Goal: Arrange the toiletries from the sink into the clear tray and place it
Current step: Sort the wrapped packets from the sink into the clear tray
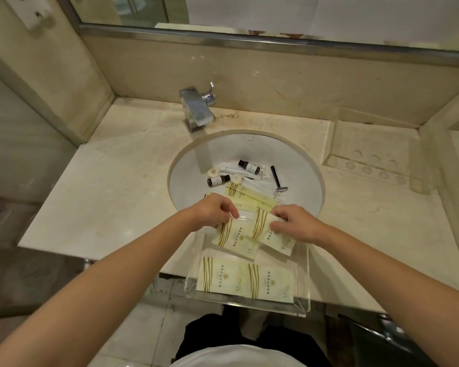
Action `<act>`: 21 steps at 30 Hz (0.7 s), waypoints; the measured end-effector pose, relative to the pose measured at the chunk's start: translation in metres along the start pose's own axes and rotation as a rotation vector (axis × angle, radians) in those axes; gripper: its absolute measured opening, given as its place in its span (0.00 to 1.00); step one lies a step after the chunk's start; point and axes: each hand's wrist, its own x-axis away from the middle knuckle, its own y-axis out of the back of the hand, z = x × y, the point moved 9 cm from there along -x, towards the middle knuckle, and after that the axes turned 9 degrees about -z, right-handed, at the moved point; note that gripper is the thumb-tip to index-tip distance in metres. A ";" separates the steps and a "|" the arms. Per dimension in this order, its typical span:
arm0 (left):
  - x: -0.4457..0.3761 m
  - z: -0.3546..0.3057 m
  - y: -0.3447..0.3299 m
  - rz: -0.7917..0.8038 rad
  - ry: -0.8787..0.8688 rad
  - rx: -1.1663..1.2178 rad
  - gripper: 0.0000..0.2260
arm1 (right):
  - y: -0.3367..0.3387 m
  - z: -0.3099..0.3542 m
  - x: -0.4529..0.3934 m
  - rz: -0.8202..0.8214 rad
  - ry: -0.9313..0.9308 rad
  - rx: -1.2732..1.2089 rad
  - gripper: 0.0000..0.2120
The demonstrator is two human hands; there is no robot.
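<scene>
A clear tray (304,295) sits on the counter's front edge, below the sink (297,165). Two cream packets with gold stripes (223,278) lie flat in its near half. My left hand (212,210) pinches the top of another cream packet (239,238) over the tray's far half. My right hand (293,223) grips a second such packet (274,241), tilted beside the first. In the sink lie two small dark bottles (217,180), a black razor (277,178), white tubes (239,169), round soaps (213,172) and long yellow packets (249,197).
A chrome faucet (198,108) stands behind the sink. A second clear tray (374,152) with round dimples sits at the counter's back right. Walls close in on the left and right, with a mirror above. The near tray overhangs the counter edge.
</scene>
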 end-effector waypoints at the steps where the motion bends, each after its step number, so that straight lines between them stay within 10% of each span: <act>1: 0.003 0.003 -0.001 0.014 0.008 -0.008 0.13 | -0.004 0.000 0.002 0.040 0.003 0.022 0.01; 8: 0.025 0.024 -0.004 0.069 0.050 -0.017 0.13 | -0.047 -0.006 0.028 0.343 0.011 0.207 0.08; 21: 0.035 0.034 -0.031 0.197 -0.152 -0.594 0.16 | -0.065 -0.015 0.037 0.337 0.096 0.350 0.12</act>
